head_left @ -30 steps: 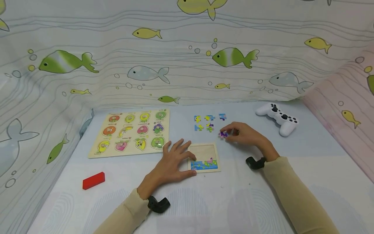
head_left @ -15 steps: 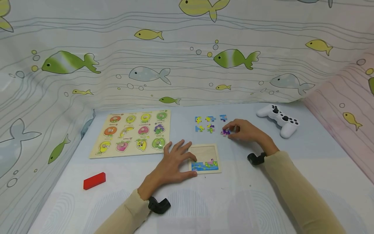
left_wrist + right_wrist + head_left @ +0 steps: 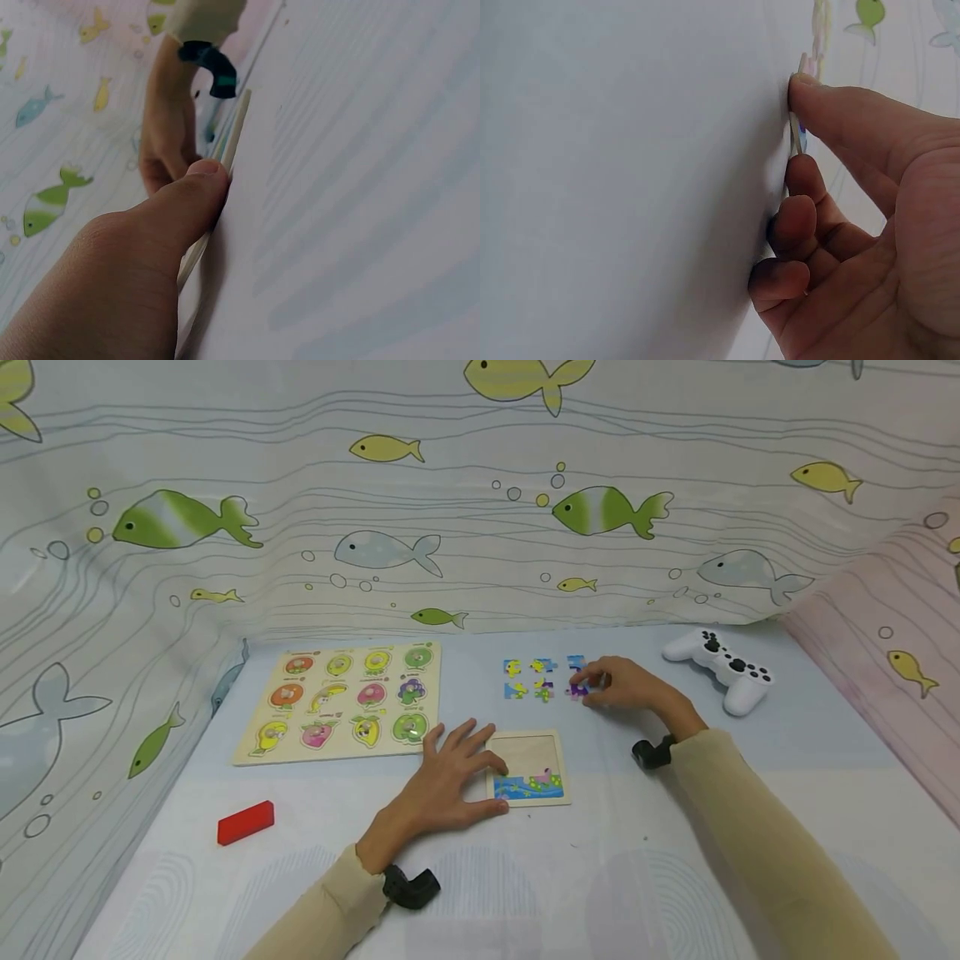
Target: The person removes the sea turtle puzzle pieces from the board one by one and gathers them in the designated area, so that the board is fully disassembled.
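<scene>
Head view: Your right hand (image 3: 622, 683) has thumb and forefinger clamped on the purple piece (image 3: 577, 691), at the near right of the loose pieces (image 3: 512, 668), just below the blue piece (image 3: 576, 662). Your left hand (image 3: 442, 785) is spread, fingers apart, over the left side of the wooden tray (image 3: 528, 752); the picture strip (image 3: 525, 787) fills its near part, bare wood beyond. Judgement: square the purple piece to its row with a small slide, pressing lightly so its neighbours don't shift.

Left wrist view: Your thumb rests against the tray's edge. Suggest light pressure only; a hard push could probably skid the tray.

Right wrist view: You pinch a thin piece by its edges, seen nearly side-on; its printed face is mostly hidden. The other fingers curl close to the tabletop (image 3: 630, 187). Suggest lowering the piece level and parting the fingertips straight outward, so no tab catches.
</scene>
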Demonstrator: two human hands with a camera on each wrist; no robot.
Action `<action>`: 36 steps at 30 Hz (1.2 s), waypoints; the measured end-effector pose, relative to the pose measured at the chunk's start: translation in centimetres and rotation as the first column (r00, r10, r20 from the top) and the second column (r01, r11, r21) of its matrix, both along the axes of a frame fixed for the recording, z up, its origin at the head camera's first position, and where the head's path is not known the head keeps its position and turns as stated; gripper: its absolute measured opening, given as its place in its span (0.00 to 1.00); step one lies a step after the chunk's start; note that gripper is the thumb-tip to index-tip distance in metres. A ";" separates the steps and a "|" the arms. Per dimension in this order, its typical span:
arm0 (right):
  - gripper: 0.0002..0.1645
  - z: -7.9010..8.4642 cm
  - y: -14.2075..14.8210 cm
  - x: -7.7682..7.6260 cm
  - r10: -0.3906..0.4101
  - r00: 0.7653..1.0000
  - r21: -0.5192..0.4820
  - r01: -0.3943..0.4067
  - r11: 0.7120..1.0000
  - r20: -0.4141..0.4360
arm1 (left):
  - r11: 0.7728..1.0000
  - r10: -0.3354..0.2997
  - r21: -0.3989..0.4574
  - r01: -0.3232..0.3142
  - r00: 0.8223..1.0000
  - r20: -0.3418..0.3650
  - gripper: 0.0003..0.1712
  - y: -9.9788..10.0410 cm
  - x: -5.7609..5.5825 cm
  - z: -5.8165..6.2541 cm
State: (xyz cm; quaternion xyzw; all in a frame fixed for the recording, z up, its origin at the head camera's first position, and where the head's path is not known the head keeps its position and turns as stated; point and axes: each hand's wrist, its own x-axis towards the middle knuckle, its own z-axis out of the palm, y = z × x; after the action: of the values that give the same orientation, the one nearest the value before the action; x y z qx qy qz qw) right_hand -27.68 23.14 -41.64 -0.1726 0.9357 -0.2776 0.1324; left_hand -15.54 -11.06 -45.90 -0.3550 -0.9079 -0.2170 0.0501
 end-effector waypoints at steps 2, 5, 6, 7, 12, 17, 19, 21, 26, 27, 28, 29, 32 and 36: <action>0.23 0.0 -0.1 -0.2 0.006 1.000 -0.002 -0.006 1.000 -0.001 | 1.000 -0.002 0.001 0.002 1.000 0.000 0.23 0.0 0.0 0.0; 0.23 0.1 -0.1 -0.4 0.016 1.000 -0.017 -0.016 1.000 -0.003 | 1.000 -0.005 0.002 0.005 1.000 -0.006 0.23 0.1 0.0 0.0; 0.23 0.1 -0.1 -0.4 0.021 1.000 -0.024 -0.021 0.999 -0.004 | 1.000 -0.006 0.001 0.006 1.000 -0.009 0.23 0.0 0.0 0.0; 0.23 0.0 0.0 -0.6 0.023 1.000 -0.030 -0.023 0.999 -0.008 | 1.000 -0.005 -0.002 0.005 1.000 -0.009 0.23 0.0 0.0 0.0; 0.23 -0.2 0.0 -1.0 0.005 1.000 -0.030 -0.005 1.000 0.001 | 1.000 -0.003 -0.005 0.003 1.000 -0.006 0.23 0.1 0.0 0.1; 0.22 -0.1 -0.2 -0.8 0.002 1.000 -0.046 -0.002 0.999 -0.002 | 1.000 -0.005 -0.002 0.005 1.000 -0.009 0.22 0.1 0.1 0.2; 0.22 -0.1 -0.2 -0.8 0.004 1.000 -0.054 -0.004 0.999 -0.006 | 1.000 -0.003 -0.005 0.003 1.000 -0.006 0.22 0.1 0.1 0.2; 0.22 -0.1 -0.2 -0.8 0.002 1.000 -0.058 -0.003 0.998 -0.007 | 1.000 -0.001 -0.008 0.001 1.000 -0.003 0.22 0.1 0.1 0.2; 0.21 -0.1 -0.1 -0.8 0.007 1.000 -0.066 -0.007 0.998 -0.009 | 1.000 0.001 -0.011 -0.001 1.000 -0.001 0.23 0.0 0.1 0.1; 0.21 -0.1 -0.1 -0.8 0.007 1.000 -0.067 -0.008 0.998 -0.009 | 1.000 0.001 -0.011 -0.001 1.000 -0.002 0.23 0.0 0.1 0.1; 0.21 -0.1 -0.1 -0.8 0.004 1.000 -0.067 -0.005 0.998 -0.008 | 1.000 0.000 -0.012 0.000 1.000 -0.004 0.23 0.0 0.1 0.1; 0.21 -0.1 -0.2 -0.8 0.003 1.000 -0.069 -0.003 0.998 -0.005 | 1.000 0.001 -0.014 -0.001 1.000 -0.006 0.23 0.0 0.1 0.1; 0.21 -0.1 -0.2 -1.0 0.006 1.000 -0.067 -0.007 0.998 -0.009 | 1.000 0.002 -0.022 -0.002 1.000 -0.010 0.23 0.0 0.0 0.0; 0.21 0.0 -0.3 -1.2 0.019 1.000 -0.063 -0.020 0.998 -0.020 | 1.000 0.004 -0.029 -0.004 1.000 -0.016 0.23 0.0 0.0 0.0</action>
State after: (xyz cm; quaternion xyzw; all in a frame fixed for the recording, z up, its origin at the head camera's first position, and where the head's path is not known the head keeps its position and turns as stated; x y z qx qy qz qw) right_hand -28.84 22.89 -41.64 -0.1887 0.9260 -0.3041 0.1205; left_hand -15.56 -11.09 -45.86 -0.3554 -0.9113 -0.2011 0.0525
